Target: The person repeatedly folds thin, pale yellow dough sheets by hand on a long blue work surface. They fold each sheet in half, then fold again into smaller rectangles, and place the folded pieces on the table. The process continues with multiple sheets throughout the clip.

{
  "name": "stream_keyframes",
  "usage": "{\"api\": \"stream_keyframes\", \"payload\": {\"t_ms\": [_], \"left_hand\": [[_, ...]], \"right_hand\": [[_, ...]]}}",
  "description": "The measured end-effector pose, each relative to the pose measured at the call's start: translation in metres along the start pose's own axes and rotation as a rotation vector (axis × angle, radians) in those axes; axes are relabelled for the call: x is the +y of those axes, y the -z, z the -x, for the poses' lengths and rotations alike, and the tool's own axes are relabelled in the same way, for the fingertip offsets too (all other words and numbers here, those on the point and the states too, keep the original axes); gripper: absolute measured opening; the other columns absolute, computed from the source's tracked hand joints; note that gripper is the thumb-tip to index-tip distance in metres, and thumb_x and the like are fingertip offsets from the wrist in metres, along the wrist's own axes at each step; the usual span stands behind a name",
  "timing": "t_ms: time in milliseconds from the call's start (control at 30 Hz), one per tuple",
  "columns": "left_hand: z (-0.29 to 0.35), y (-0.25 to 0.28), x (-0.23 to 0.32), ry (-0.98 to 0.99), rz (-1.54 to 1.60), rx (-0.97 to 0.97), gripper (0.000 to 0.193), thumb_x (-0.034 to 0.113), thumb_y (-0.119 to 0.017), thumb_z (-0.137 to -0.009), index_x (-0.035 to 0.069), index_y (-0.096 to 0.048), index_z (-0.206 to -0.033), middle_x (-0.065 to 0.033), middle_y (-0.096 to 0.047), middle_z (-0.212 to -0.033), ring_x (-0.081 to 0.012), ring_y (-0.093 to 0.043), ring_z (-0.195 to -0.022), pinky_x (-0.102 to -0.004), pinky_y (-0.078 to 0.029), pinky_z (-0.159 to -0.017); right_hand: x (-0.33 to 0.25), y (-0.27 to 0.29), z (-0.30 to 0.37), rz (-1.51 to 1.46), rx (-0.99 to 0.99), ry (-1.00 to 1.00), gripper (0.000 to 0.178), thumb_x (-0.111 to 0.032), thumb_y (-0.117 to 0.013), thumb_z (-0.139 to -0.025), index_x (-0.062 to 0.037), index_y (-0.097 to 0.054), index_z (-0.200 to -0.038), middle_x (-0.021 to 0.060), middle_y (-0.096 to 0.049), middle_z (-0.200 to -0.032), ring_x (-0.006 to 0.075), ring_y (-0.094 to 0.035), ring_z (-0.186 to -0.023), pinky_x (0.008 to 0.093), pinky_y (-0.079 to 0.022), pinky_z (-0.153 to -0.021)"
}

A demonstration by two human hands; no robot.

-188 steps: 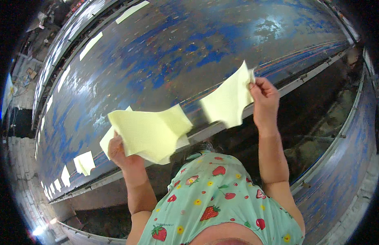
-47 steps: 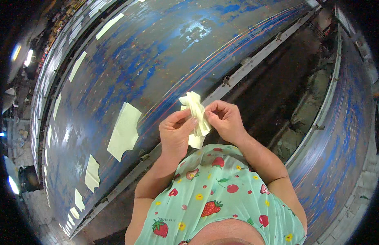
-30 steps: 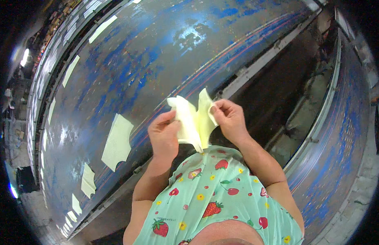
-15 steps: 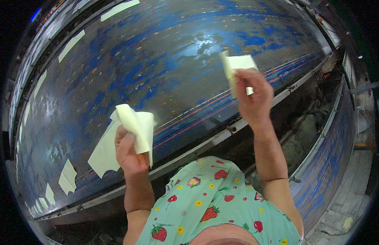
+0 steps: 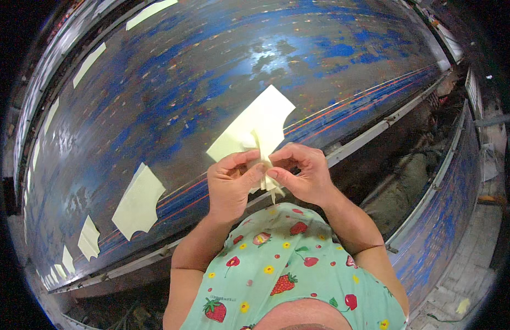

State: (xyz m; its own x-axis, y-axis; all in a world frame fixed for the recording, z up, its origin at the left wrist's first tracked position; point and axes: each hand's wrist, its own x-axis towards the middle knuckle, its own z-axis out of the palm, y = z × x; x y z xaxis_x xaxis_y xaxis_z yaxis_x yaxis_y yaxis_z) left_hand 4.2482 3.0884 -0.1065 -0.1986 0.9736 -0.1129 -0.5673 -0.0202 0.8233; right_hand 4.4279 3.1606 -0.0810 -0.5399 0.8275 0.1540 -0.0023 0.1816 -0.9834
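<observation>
My left hand (image 5: 230,181) and my right hand (image 5: 304,170) meet close in front of my body, over the near edge of a long table. Between thumbs and fingertips, both pinch folded pale yellow fabric (image 5: 263,159); how many layers it has is hidden. Just beyond the fingers, a pale yellow cut fabric piece (image 5: 266,107) with a curved notch spreads over the table. Its near end is hidden behind my hands, so I cannot tell whether it joins the held fabric. Left of my left hand lies another notched fabric piece (image 5: 138,201).
The dark tabletop (image 5: 194,93) is streaked with blue, with red lines along its near side. More fabric pieces (image 5: 89,237) line its near, left and far edges. A metal rail (image 5: 370,132) borders the near side. At right, beyond a dark gap, stands another blue-streaked table (image 5: 436,203).
My right hand has come left and down, and my left hand has moved right, so the two now meet. A fabric piece now spreads in front of them; the one at left is uncovered.
</observation>
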Motion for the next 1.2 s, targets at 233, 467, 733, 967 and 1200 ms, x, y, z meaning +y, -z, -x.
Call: {"api": "stream_keyframes", "payload": {"t_ms": [233, 467, 733, 967, 1200], "left_hand": [[-0.011, -0.098, -0.049, 0.004, -0.132, -0.055, 0.031, -0.007, -0.076, -0.089, -0.007, -0.071, -0.119, -0.0120, -0.076, -0.104, -0.0143, -0.072, -0.090, -0.0271, -0.059, -0.083], [-0.015, -0.209, -0.105, -0.007, -0.226, -0.028, 0.029, -0.007, -0.075, -0.089, -0.006, -0.072, -0.118, -0.0113, -0.077, -0.102, -0.0133, -0.072, -0.088, -0.0263, -0.059, -0.080], [-0.014, -0.299, -0.153, -0.040, -0.315, 0.028, 0.026, -0.008, -0.074, -0.090, -0.005, -0.073, -0.116, -0.0112, -0.076, -0.106, -0.0134, -0.071, -0.090, -0.0270, -0.058, -0.082], [-0.044, -0.317, -0.161, -0.156, -0.515, -0.061, 0.022, -0.010, -0.070, -0.090, -0.005, -0.075, -0.111, -0.0097, -0.074, -0.102, -0.0132, -0.069, -0.089, -0.0281, -0.055, -0.081], [-0.106, -0.323, -0.182, 0.000, -0.295, -0.142, 0.016, -0.007, -0.070, -0.092, -0.006, -0.076, -0.107, -0.0092, -0.072, -0.101, -0.0138, -0.067, -0.092, -0.0280, -0.054, -0.083]], "right_hand": [[0.004, 0.108, 0.037, 0.190, 0.080, 0.048, 0.007, -0.004, -0.071, -0.095, 0.0020, -0.071, -0.097, 0.0018, -0.071, -0.084, 0.0045, -0.062, -0.075, 0.0244, -0.053, -0.065], [0.013, 0.219, 0.076, -0.457, 0.088, -0.281, 0.002, -0.003, -0.070, -0.097, -0.0011, -0.069, -0.097, 0.0000, -0.070, -0.088, 0.0059, -0.064, -0.079, 0.0250, -0.054, -0.073], [0.016, 0.310, 0.110, -0.314, 0.103, -0.124, 0.007, -0.005, -0.072, -0.098, 0.0013, -0.071, -0.097, -0.0004, -0.071, -0.087, 0.0025, -0.062, -0.079, 0.0227, -0.052, -0.069], [0.033, 0.338, 0.099, -0.345, 0.126, -0.118, 0.007, -0.007, -0.073, -0.097, 0.0001, -0.071, -0.096, -0.0025, -0.068, -0.084, 0.0028, -0.059, -0.076, 0.0226, -0.049, -0.066], [0.031, 0.377, 0.064, 0.018, 0.148, -0.077, 0.007, -0.005, -0.075, -0.094, -0.0004, -0.070, -0.094, 0.0023, -0.070, -0.086, 0.0055, -0.062, -0.080, 0.0245, -0.051, -0.069]]}}
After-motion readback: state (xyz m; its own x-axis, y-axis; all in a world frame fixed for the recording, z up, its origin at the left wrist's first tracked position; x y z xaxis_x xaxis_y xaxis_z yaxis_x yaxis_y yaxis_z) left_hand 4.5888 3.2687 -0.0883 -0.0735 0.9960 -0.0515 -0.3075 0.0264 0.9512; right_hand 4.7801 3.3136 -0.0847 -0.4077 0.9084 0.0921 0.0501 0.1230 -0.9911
